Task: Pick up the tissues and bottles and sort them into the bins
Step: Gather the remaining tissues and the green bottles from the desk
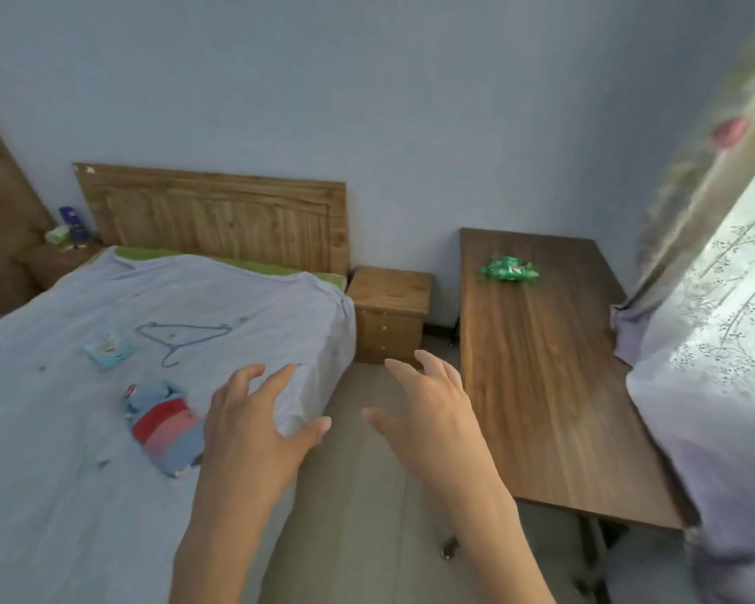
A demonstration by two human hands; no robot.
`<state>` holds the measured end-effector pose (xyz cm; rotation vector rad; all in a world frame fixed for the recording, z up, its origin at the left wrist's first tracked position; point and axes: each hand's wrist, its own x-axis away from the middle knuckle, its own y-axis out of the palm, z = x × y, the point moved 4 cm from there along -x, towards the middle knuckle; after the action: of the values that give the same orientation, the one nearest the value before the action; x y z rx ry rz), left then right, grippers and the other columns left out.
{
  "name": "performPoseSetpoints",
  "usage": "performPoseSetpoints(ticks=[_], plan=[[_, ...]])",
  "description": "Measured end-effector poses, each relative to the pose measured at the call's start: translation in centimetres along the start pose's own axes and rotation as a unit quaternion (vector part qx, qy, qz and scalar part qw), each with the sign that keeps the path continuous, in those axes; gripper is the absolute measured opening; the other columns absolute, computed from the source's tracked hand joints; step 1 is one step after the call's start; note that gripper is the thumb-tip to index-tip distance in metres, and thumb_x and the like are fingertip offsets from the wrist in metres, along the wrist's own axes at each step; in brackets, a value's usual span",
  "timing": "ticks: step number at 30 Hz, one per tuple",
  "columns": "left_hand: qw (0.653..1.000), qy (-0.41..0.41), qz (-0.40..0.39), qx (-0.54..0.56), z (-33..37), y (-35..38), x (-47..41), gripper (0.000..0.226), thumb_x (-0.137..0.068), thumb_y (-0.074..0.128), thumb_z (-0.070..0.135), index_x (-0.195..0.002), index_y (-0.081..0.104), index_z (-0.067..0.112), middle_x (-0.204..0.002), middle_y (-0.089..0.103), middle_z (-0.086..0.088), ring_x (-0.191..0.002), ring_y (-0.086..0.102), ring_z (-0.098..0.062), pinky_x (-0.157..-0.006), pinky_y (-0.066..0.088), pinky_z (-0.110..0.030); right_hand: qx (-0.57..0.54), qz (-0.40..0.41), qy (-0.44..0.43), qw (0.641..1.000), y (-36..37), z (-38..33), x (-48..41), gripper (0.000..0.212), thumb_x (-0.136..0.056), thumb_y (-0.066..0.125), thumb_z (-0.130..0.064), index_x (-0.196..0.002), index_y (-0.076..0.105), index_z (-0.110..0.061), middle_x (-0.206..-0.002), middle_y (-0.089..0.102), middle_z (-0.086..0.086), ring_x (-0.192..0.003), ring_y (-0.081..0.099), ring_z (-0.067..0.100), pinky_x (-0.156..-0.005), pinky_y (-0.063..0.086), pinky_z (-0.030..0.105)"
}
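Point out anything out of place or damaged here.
The green plastic bottle lying on the dark wooden table looks crushed. A blue wire clothes hanger and a small pale-blue packet, likely tissues, lie loose on the light blue bedsheet.

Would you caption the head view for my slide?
Open left hand and right hand between bed and table bearing a green bottle.

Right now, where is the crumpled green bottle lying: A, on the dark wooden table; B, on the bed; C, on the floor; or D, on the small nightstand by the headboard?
A: the crumpled green bottle lies on the far end of the dark wooden table, to the right of the nightstand and off the bed.
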<state>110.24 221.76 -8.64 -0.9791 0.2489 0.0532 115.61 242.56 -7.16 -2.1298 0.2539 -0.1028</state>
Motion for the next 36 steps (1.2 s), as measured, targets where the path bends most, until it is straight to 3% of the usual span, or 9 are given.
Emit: performPoseSetpoints(ticks=[4,12,20,27,34,36], plan=[[0.999,0.037,-0.018,-0.010,2.0,3.7,-5.9,0.082,-0.074,0.086,0.057,-0.147,0.059,0.030,-0.149,0.048,-0.001,-0.135,0.044,-0.030,-0.112,0.041,-0.046,0.000,0.011,0.045,0.999,-1.0,2.7,-4.5,0.071,-0.097,0.067,-0.051,-0.159,0.038,-0.031,-0.170,0.023,0.004,-0.159,0.010,0.023,-0.128,0.023,0.044],[0.994,0.104,-0.042,0.017,2.1,8.9,-21.2,0.078,-0.079,0.085,0.053,-0.148,0.057,0.031,-0.150,0.046,0.000,-0.135,0.044,-0.029,-0.110,0.042,-0.045,-0.016,0.050,0.108,0.993,0.0,4.1,-17.6,0.072,-0.097,0.068,-0.050,-0.160,0.039,-0.030,-0.170,0.025,0.002,-0.159,0.013,0.022,-0.127,0.027,0.045],[0.989,0.135,-0.067,0.000,1.4,10.6,-39.4,0.073,-0.078,0.087,0.048,-0.145,0.061,0.031,-0.148,0.050,-0.001,-0.134,0.044,-0.031,-0.109,0.043,-0.045,-0.030,0.127,0.179,0.975,-1.0,4.3,-31.3,0.065,-0.099,0.063,-0.053,-0.157,0.044,-0.030,-0.164,0.035,-0.003,-0.155,0.023,0.019,-0.121,0.033,0.038],[0.971,0.175,-0.154,0.050,3.7,18.8,-48.1,0.074,-0.078,0.087,0.048,-0.145,0.061,0.034,-0.146,0.050,0.003,-0.138,0.046,-0.025,-0.112,0.044,-0.044,-0.025,0.130,0.271,0.953,-0.4,10.3,-37.7,0.058,-0.099,0.063,-0.052,-0.150,0.050,-0.028,-0.154,0.043,-0.002,-0.146,0.035,0.024,-0.108,0.042,0.035],[0.948,0.244,-0.200,0.034,10.0,27.0,-55.2,0.077,-0.084,0.080,0.054,-0.153,0.049,0.040,-0.153,0.041,0.004,-0.144,0.036,-0.022,-0.118,0.040,-0.047,-0.047,0.156,0.332,0.929,-2.0,17.8,-44.6,0.062,-0.097,0.066,-0.050,-0.152,0.051,-0.026,-0.155,0.045,-0.001,-0.143,0.042,0.026,-0.113,0.043,0.040],[0.940,0.267,-0.212,0.029,14.0,31.7,-59.7,0.078,-0.085,0.077,0.057,-0.155,0.045,0.041,-0.155,0.039,0.005,-0.145,0.035,-0.022,-0.119,0.039,-0.045,-0.080,0.168,0.346,0.920,-3.3,22.7,-50.2,0.064,-0.097,0.067,-0.051,-0.153,0.050,-0.026,-0.156,0.046,0.001,-0.143,0.044,0.027,-0.115,0.042,0.042]])
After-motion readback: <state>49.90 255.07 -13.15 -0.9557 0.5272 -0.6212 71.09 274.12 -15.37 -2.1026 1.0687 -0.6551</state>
